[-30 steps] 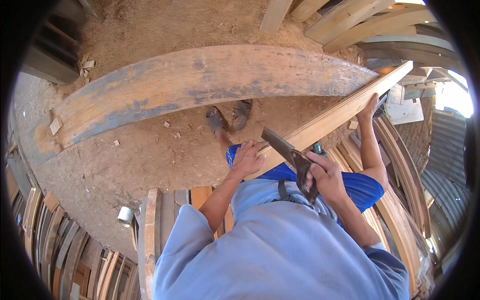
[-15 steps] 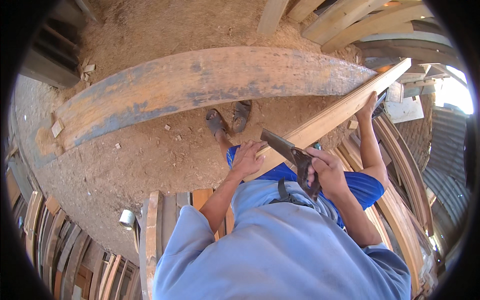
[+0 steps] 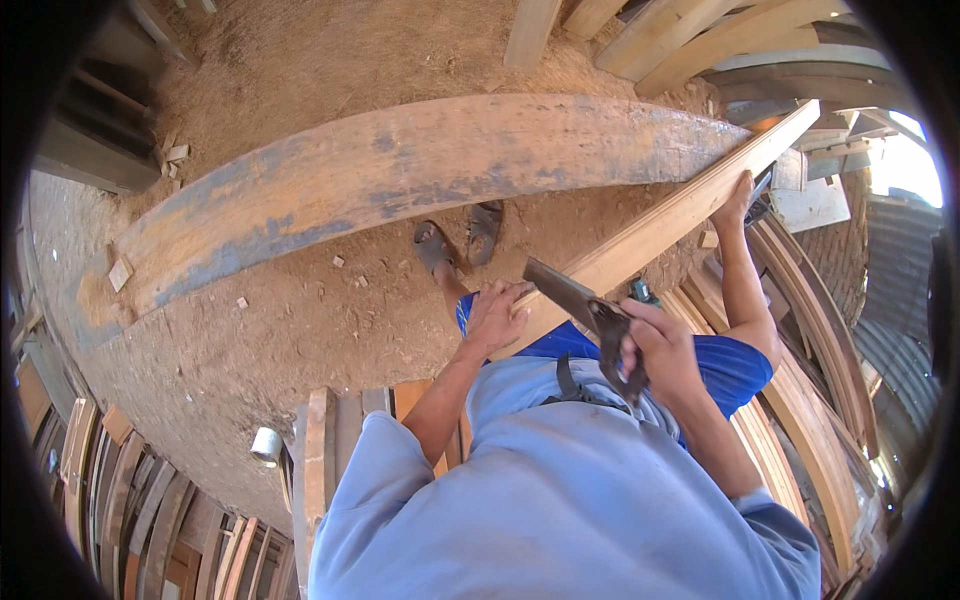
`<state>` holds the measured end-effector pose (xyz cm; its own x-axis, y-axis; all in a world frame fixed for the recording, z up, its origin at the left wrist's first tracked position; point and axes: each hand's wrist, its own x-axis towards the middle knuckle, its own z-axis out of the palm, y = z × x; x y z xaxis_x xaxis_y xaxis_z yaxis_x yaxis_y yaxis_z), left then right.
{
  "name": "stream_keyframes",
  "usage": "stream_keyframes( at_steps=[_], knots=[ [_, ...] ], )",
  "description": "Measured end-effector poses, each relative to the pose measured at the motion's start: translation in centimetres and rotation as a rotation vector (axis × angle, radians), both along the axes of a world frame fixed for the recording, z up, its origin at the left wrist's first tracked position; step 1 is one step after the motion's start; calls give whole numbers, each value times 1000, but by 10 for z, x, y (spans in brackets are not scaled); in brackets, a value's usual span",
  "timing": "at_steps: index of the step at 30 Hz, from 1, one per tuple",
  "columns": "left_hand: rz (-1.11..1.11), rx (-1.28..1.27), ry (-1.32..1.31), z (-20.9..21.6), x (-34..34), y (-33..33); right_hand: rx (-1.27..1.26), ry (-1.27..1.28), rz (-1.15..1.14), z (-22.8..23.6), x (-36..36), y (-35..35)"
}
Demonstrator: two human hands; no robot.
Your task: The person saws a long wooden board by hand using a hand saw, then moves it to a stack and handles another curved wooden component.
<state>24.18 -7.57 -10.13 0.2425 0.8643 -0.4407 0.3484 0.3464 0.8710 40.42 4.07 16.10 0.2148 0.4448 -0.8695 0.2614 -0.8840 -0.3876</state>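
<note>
A long pale wooden plank (image 3: 655, 240) slants from my lap up to the far right. My left hand (image 3: 495, 318) grips its near end, with the fingers over the edge. In my right hand (image 3: 663, 350) is a handsaw (image 3: 565, 290), held by its dark handle. The saw blade lies across the plank near that end, just right of my left fingers. I cannot make out how deep its teeth sit in the wood. My bare right foot (image 3: 735, 203) presses against the plank farther along.
A wide weathered board (image 3: 400, 165) lies across in front of me, under the plank's far part. Lumber stacks stand at the left (image 3: 140, 500) and right (image 3: 800, 440). A white cup-like container (image 3: 267, 446) is at the lower left. Wood scraps (image 3: 120, 273) dot the board and ground.
My right hand and the saw have shifted slightly to the right, and the handle's angle has changed a little. My left hand stays on the plank's end.
</note>
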Motion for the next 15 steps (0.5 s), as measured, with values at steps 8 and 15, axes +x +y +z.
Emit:
stream_keyframes(
  at_steps=[8, 15],
  knots=[
    [22, 9, 19, 4, 4, 5, -99, -5, -142, -129, -21, 15],
    [19, -12, -20, 9, -3, 8, 39, 17, 116, -4, 7, -4]
  ],
)
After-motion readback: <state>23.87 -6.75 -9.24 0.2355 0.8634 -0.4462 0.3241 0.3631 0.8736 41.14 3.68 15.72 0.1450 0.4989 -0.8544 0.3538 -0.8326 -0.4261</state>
